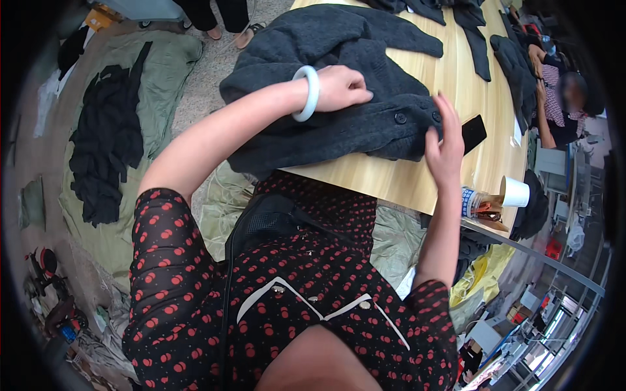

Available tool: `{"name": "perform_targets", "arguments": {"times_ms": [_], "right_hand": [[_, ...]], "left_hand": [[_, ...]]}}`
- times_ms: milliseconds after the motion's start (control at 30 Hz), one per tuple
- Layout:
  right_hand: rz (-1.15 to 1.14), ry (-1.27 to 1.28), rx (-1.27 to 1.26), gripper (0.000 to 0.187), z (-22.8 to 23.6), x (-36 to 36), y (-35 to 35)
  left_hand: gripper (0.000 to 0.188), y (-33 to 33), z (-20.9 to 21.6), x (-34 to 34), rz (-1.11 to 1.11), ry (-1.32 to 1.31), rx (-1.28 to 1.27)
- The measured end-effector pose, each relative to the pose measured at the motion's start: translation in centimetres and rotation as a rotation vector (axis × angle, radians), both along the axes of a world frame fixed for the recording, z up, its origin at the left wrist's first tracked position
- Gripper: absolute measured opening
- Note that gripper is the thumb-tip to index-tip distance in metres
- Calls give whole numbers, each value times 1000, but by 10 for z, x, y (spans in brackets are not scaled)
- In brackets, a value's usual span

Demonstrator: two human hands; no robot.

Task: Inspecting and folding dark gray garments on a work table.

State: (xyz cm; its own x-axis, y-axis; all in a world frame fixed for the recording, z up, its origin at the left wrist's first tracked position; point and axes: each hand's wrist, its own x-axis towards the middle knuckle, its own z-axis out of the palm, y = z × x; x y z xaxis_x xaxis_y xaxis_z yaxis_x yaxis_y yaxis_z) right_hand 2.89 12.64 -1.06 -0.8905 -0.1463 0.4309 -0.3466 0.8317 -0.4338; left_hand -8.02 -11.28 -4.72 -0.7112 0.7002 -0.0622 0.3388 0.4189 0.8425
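Note:
A dark grey knit cardigan point(313, 52) with dark buttons lies bunched across the near side of the wooden table, its near edge hanging over the table's edge. My left hand point(336, 89), below a pale bangle point(308, 94), rests on the middle of it with curled fingers closed on the fabric; the fingertips are partly hidden. At the right end of the button band, my right hand point(445, 142) stands upright with thumb and fingers apart, beside or lightly touching the edge. Two buttons point(400, 118) show between my hands.
Right of my right hand, a black phone point(474, 133) lies on the table point(385, 179). A white paper cup point(514, 191) and a container of small tools point(479, 204) stand at its near right corner. More dark garments point(515, 75) lie farther off, near another person point(554, 98). Dark cloth point(107, 143) covers a green sheet at left.

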Motion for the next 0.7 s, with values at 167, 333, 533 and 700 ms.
{"name": "perform_targets", "arguments": {"times_ms": [167, 333, 533, 700], "right_hand": [[75, -371, 221, 40, -28, -41, 7], [-49, -319, -29, 21, -27, -22, 23], [-202, 9, -283, 22, 32, 1, 53], [-193, -4, 193, 25, -6, -10, 64]], "left_hand": [[36, -42, -18, 43, -8, 335, -171], [36, -51, -23, 55, 100, 524, -271], [29, 0, 21, 47, -24, 199, 27], [38, 22, -24, 17, 99, 10, -16]]}}
